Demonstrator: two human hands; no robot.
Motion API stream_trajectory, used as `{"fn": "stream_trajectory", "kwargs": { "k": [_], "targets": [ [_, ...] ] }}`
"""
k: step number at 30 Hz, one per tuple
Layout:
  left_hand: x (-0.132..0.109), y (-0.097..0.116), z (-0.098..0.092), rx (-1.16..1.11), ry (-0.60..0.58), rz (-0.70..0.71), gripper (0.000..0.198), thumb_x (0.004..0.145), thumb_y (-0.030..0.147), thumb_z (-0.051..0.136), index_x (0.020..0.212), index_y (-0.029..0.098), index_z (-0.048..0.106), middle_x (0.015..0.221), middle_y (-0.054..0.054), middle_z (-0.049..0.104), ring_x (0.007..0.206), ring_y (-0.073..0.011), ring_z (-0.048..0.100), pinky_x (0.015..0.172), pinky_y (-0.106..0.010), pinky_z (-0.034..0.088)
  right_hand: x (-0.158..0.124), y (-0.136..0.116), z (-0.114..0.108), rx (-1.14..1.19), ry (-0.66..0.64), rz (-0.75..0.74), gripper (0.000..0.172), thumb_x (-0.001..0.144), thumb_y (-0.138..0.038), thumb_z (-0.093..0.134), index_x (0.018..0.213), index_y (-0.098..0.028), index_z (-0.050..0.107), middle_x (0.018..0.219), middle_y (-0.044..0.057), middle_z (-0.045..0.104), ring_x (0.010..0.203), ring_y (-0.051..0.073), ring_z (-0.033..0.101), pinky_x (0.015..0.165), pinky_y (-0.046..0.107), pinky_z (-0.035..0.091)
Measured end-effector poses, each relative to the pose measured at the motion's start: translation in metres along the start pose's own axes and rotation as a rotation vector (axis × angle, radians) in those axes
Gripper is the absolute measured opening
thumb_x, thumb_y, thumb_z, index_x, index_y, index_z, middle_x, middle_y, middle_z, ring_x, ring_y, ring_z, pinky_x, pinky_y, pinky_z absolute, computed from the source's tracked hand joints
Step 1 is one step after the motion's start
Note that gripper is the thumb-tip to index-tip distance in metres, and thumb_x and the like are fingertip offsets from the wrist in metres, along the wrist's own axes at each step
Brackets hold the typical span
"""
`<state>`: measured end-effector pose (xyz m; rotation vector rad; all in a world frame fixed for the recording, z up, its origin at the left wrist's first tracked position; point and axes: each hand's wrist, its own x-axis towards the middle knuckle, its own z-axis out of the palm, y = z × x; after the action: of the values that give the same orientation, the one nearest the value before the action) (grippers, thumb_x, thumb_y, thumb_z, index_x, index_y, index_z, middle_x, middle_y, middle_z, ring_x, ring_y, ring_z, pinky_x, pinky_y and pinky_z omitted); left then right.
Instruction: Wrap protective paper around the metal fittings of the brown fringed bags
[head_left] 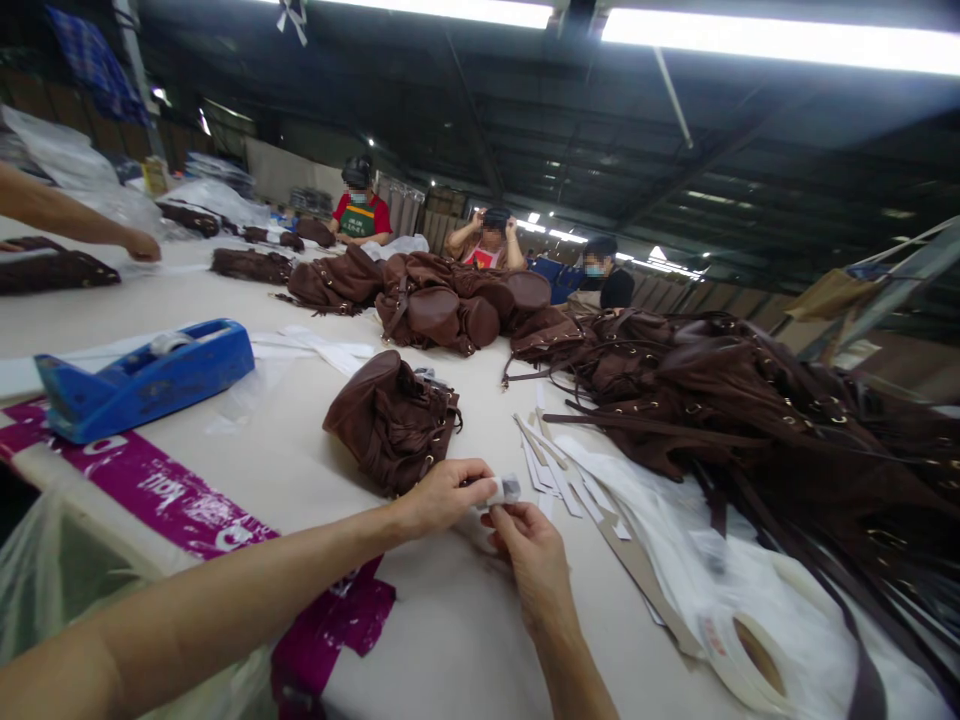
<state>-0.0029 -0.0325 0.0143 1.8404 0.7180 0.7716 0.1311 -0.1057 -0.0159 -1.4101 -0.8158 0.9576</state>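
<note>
My left hand (448,497) and my right hand (531,555) meet low over the table, fingertips pinched on a small white-and-grey wrapped piece (505,489). What is inside the wrapping cannot be made out. Just beyond my left hand, a brown drawstring bag (390,420) lies on its side on the table, its gathered mouth with metal eyelets facing right. To the right of my fingers, white and tan paper strips (551,465) lie scattered.
A blue tape dispenser (150,380) stands at left, near purple printed tape (172,490) along the table edge. Brown bags (442,300) are heaped ahead, with a larger pile (712,390) at right. A tape roll (739,650) lies front right. A co-worker's arm (75,210) reaches in left; several people sit beyond.
</note>
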Motion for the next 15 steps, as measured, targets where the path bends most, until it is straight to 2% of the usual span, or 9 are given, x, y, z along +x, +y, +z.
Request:
{"fn": "stream_trajectory", "kwargs": {
  "k": [3,7,9,12,15],
  "targets": [
    [-0.0006,-0.0018,-0.0003,0.014,0.012,0.041,0.025,0.085,0.033,0.047,0.081,0.015,0.063,0.070,0.003,0.053,0.067,-0.0115,0.045,0.063,-0.020,0.036,0.0027,0.0039,-0.0020,-0.068,0.009,-0.053,0.037,0.064,-0.050,0.073,0.076,-0.017,0.062,0.066,0.000,0.065,0.060,0.014,0.054,0.056,0.025,0.043],
    [-0.0010,-0.0029,0.0019,0.023,0.037,0.067,0.026,0.086,0.033,0.047,0.081,0.014,0.064,0.071,0.002,0.054,0.069,-0.0118,0.046,0.064,-0.020,0.036,0.0030,0.0039,-0.0034,-0.214,0.104,-0.194,0.033,0.067,-0.047,0.072,0.061,-0.019,0.055,0.055,-0.006,0.048,0.055,0.011,0.040,0.052,0.025,0.034],
    [-0.0013,-0.0023,0.0034,0.031,0.043,0.078,0.027,0.087,0.032,0.046,0.082,0.013,0.065,0.072,0.001,0.056,0.070,-0.0124,0.048,0.066,-0.020,0.037,0.0014,0.0024,-0.0024,-0.232,0.126,-0.217,0.033,0.067,-0.045,0.071,0.059,-0.018,0.056,0.054,-0.006,0.046,0.055,0.011,0.038,0.054,0.025,0.032],
    [-0.0022,-0.0016,0.0059,0.070,0.063,0.113,0.027,0.088,0.031,0.046,0.084,0.013,0.067,0.076,0.000,0.061,0.072,-0.0133,0.051,0.068,-0.021,0.039,-0.0026,0.0002,0.0009,-0.125,0.086,-0.141,0.028,0.067,-0.043,0.072,0.065,-0.017,0.063,0.057,-0.005,0.051,0.058,0.011,0.042,0.055,0.025,0.034],
    [-0.0038,-0.0018,0.0089,0.116,0.078,0.164,0.027,0.089,0.030,0.047,0.088,0.014,0.068,0.083,-0.003,0.065,0.077,-0.0148,0.054,0.073,-0.022,0.041,-0.0057,-0.0011,0.0030,0.166,0.034,0.055,0.025,0.061,-0.036,0.076,0.072,-0.017,0.063,0.051,-0.009,0.039,0.046,0.006,0.030,0.042,0.021,0.022]
  ]
}}
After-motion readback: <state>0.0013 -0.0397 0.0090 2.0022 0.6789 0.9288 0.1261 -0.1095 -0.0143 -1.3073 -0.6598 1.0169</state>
